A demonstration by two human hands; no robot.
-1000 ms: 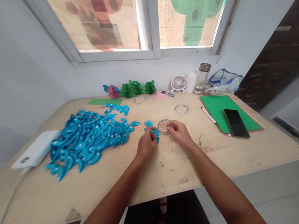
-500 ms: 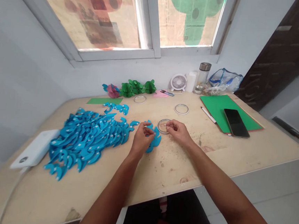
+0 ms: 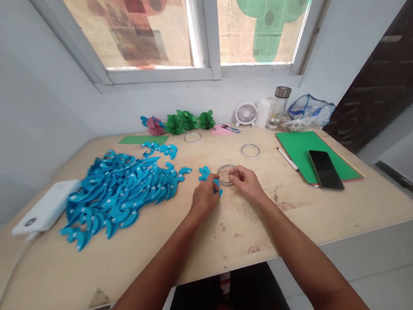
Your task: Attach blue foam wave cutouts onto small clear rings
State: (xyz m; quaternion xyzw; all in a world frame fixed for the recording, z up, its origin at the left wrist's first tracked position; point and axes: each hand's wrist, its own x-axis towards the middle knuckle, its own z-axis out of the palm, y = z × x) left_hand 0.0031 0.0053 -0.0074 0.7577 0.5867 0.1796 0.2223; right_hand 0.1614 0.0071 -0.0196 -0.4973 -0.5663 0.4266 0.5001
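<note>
My left hand (image 3: 205, 197) is closed on a small cluster of blue paper pieces (image 3: 205, 173) near the middle of the wooden table (image 3: 243, 226). Just to its right, my right hand (image 3: 245, 180) pinches the rim of a clear ring (image 3: 224, 173) that lies on the table. The two hands are almost touching. A big heap of curved blue paper cutouts (image 3: 120, 191) spreads over the table to the left of my left hand.
Two more clear rings (image 3: 250, 150) (image 3: 192, 137) lie farther back. Green and pink paper flowers (image 3: 184, 121), a small fan (image 3: 246, 114), a bottle (image 3: 279, 108) and a plastic bag line the wall. A phone (image 3: 325, 169) rests on green sheets (image 3: 308, 152) at the right. A white box (image 3: 45, 207) sits far left.
My left hand went left toward the blue heap half a second ago, then came back right beside the clear ring with the blue pieces. My right hand stayed on the ring.
</note>
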